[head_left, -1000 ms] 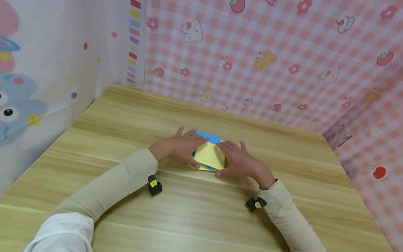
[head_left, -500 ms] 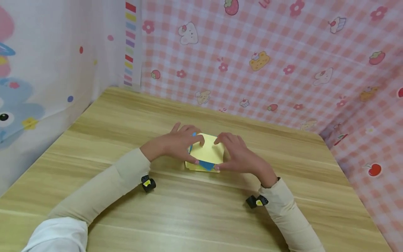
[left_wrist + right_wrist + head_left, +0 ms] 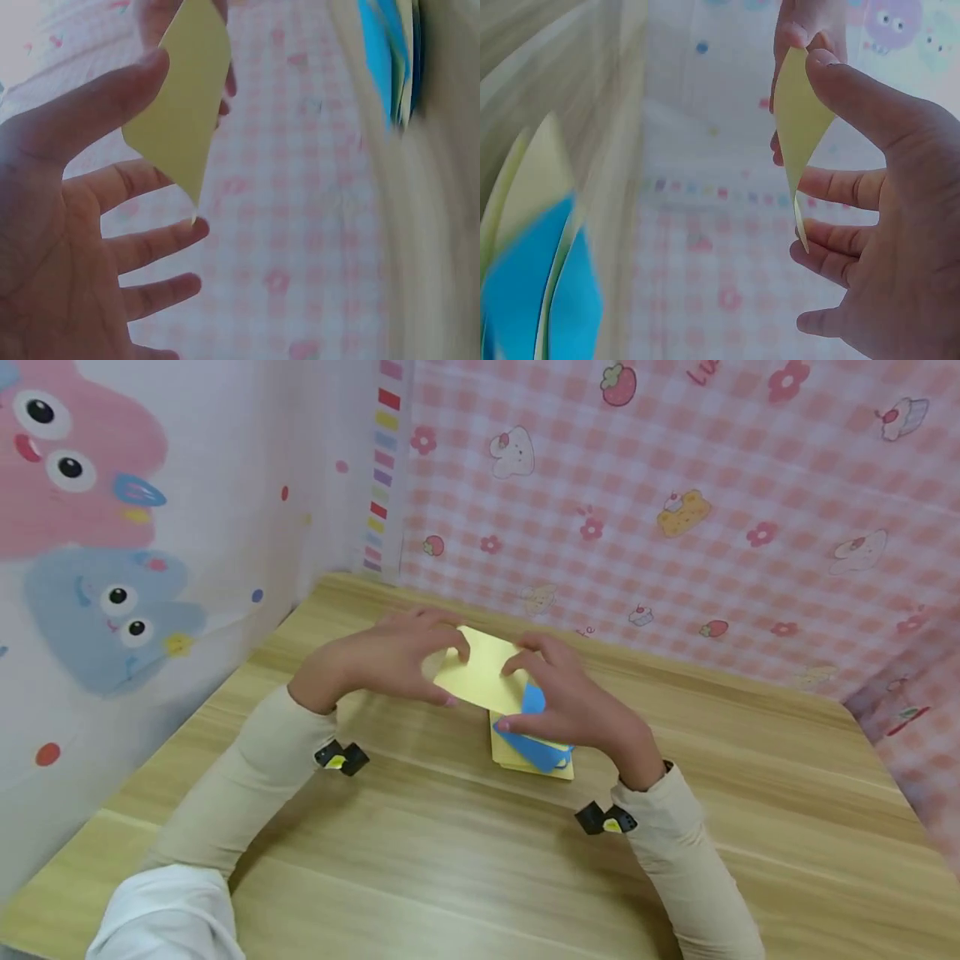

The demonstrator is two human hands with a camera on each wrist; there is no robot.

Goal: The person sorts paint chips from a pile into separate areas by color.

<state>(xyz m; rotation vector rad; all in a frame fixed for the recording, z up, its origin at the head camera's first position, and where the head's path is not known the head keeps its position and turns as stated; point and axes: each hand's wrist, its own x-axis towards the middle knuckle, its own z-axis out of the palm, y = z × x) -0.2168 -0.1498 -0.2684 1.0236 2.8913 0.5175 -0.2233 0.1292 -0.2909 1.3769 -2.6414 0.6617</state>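
A yellow paper sheet [image 3: 483, 670] is held up between both hands, raised above the table. My left hand [image 3: 386, 656] pinches its left side, thumb at the near edge and index finger bent over the top. In the left wrist view, the other fingers spread out beyond the sheet [image 3: 187, 97]. My right hand [image 3: 573, 697] pinches the right side in the same way. In the right wrist view the sheet [image 3: 799, 112] looks slightly bowed. Below the right hand lies an uneven stack of yellow and blue sheets [image 3: 536, 756], partly hidden by that hand.
The stack rests on a wood-grain table [image 3: 420, 843]. A pink checked cloth [image 3: 637, 460] with cartoon prints hangs behind, and a white printed cloth [image 3: 232, 452] hangs at the left. Each wrist carries a small black camera.
The top yellow sheet has been lifted off the stack and carried up and to the left of it by both hands. The head view has shifted, showing more of the left cloth.
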